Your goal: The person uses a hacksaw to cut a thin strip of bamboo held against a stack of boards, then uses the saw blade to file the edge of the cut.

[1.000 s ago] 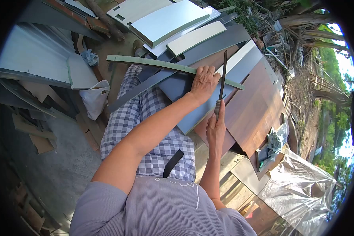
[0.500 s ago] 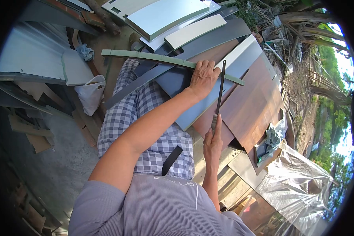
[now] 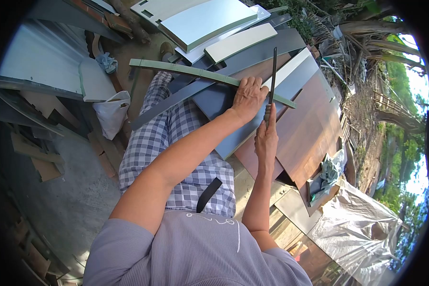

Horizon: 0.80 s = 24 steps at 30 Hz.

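A long, slightly curved green strip (image 3: pixel 186 70) lies across the stacked boards and above my lap. My left hand (image 3: pixel 249 100) is closed around it, nearer its right end. In my right hand (image 3: pixel 266 138) is the handle of a thin dark hand tool, its narrow blade (image 3: pixel 274 69) pointing up and away from me. The tool crosses the strip just right of my left hand; whether blade or handle touches it cannot be made out. The forefinger of my right hand lies along the handle.
White panels (image 3: pixel 207 21), a grey curved strip (image 3: pixel 171 102) and brown boards (image 3: pixel 310 128) are piled ahead. A white bag (image 3: pixel 112 117) hangs at the left beside a pale metal sheet (image 3: pixel 43 62). Clear plastic sheeting (image 3: pixel 357 224) lies at the lower right.
My right hand and the tool have moved forward, away from my body, so the handle is now close to the strip. My left hand keeps its hold, with the view shifted slightly.
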Each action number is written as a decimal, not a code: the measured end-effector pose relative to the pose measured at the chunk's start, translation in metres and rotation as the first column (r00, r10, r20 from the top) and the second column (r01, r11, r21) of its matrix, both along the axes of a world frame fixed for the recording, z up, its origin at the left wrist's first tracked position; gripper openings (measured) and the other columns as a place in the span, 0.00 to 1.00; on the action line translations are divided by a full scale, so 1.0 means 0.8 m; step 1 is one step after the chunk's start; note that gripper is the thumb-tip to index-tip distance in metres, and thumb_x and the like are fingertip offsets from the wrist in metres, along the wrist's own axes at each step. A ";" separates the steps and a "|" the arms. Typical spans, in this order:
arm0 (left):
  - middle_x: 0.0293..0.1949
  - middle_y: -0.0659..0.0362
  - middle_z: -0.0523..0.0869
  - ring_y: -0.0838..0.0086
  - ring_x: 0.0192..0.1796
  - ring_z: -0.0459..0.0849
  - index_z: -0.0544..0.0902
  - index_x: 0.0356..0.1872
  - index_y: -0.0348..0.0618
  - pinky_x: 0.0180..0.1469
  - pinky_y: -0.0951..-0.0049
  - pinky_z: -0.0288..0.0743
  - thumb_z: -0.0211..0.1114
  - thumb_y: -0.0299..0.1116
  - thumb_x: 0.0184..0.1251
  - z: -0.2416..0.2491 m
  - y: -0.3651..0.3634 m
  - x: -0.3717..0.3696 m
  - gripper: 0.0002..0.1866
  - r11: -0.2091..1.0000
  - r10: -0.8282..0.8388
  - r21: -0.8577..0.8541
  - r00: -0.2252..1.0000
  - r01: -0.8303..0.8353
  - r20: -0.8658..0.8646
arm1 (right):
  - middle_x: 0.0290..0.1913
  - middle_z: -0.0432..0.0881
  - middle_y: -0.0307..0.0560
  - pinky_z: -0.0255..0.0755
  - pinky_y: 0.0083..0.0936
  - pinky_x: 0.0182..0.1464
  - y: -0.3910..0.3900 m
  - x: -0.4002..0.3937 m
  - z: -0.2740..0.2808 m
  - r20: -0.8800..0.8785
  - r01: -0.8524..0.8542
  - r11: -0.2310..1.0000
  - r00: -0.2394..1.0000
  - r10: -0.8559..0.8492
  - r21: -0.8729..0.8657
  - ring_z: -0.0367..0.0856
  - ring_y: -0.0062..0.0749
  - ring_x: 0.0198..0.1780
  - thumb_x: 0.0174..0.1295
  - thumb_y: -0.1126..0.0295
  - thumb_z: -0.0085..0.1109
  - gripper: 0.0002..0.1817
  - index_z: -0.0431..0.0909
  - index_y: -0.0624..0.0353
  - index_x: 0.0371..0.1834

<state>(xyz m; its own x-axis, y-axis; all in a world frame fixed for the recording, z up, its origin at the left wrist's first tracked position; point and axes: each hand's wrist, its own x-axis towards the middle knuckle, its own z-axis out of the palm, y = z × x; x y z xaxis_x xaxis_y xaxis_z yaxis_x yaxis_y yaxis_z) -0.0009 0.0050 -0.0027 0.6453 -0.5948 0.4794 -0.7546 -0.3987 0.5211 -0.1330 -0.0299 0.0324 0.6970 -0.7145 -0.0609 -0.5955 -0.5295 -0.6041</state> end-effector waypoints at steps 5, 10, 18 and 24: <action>0.34 0.57 0.74 0.66 0.44 0.75 0.82 0.35 0.46 0.50 0.65 0.64 0.61 0.29 0.57 -0.002 -0.001 0.001 0.05 1.000 0.012 0.014 1.000 -0.012 0.022 | 0.27 0.77 0.47 0.69 0.27 0.29 0.041 -0.054 0.001 0.003 -0.018 0.998 1.000 0.019 -0.063 0.70 0.27 0.22 0.73 0.71 0.42 0.31 0.51 0.35 0.78; 0.35 0.58 0.74 0.66 0.44 0.75 0.82 0.35 0.45 0.50 0.65 0.64 0.64 0.29 0.56 -0.003 -0.002 0.000 0.05 1.000 0.016 -0.015 1.000 -0.016 0.004 | 0.61 0.76 0.62 0.73 0.41 0.51 0.070 -0.064 0.046 -0.297 0.179 0.951 0.950 -0.100 0.252 0.78 0.57 0.58 0.72 0.72 0.42 0.31 0.50 0.39 0.77; 0.35 0.57 0.74 0.66 0.45 0.75 0.81 0.34 0.46 0.50 0.65 0.64 0.63 0.29 0.56 -0.002 0.000 0.001 0.05 0.999 0.006 -0.038 1.000 -0.006 -0.002 | 0.59 0.80 0.56 0.74 0.36 0.45 0.012 -0.008 0.004 0.051 -0.087 0.987 0.994 0.095 -0.136 0.85 0.42 0.39 0.73 0.72 0.41 0.30 0.51 0.39 0.77; 0.34 0.58 0.74 0.66 0.45 0.75 0.81 0.33 0.46 0.49 0.65 0.64 0.62 0.29 0.57 0.000 0.001 -0.001 0.04 1.000 0.016 0.000 1.000 -0.016 0.022 | 0.62 0.77 0.54 0.75 0.35 0.45 0.009 0.012 0.025 -0.091 0.049 0.992 0.995 -0.038 0.120 0.84 0.44 0.38 0.73 0.71 0.41 0.30 0.51 0.41 0.77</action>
<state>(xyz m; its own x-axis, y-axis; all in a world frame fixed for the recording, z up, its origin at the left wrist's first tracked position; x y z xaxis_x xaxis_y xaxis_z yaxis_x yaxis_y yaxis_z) -0.0018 0.0060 -0.0026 0.6442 -0.5844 0.4934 -0.7592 -0.4107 0.5049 -0.1236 -0.0225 0.0523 0.6535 -0.7274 -0.2092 -0.6702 -0.4277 -0.6065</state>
